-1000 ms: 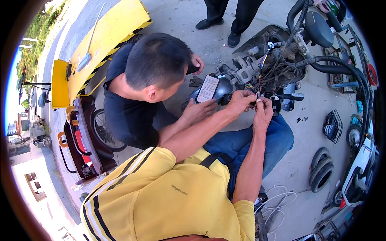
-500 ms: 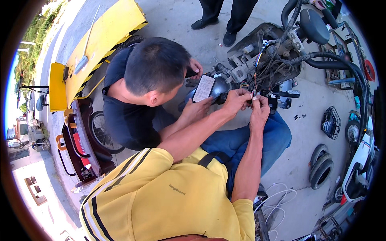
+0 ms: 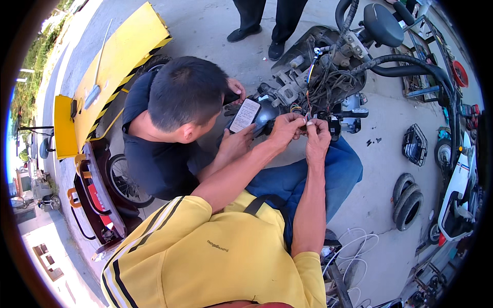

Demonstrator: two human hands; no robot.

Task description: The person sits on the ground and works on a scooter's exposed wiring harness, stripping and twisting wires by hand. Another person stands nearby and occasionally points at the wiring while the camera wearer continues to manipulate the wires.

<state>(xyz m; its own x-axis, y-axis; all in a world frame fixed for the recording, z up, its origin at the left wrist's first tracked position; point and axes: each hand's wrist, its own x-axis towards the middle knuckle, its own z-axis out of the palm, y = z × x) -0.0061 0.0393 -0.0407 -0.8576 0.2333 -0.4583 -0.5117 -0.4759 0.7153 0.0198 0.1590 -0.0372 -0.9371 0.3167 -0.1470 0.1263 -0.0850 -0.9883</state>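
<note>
Black cables (image 3: 329,83) tangle at 1 o'clock from where my left grip (image 3: 283,130) and right grip (image 3: 318,137) pinch thin wires (image 3: 308,110), at 2 o'clock from the view's centre. Nearby, a phone (image 3: 245,116) shows at 9 o'clock from them, tyres (image 3: 401,206) at 4 o'clock.

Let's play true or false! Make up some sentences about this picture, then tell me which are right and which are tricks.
1. The person's left hand and right hand both pinch thin wires. True.
2. The person's shirt is green. False: the shirt is yellow with dark and white stripes at the shoulder.
3. The phone lies on the ground. False: the phone is in a co-worker's hand.
4. A black basket sits to the right of the person's hands. True.
5. The brush is under the yellow panel. False: the brush lies on top of the yellow panel.
</note>
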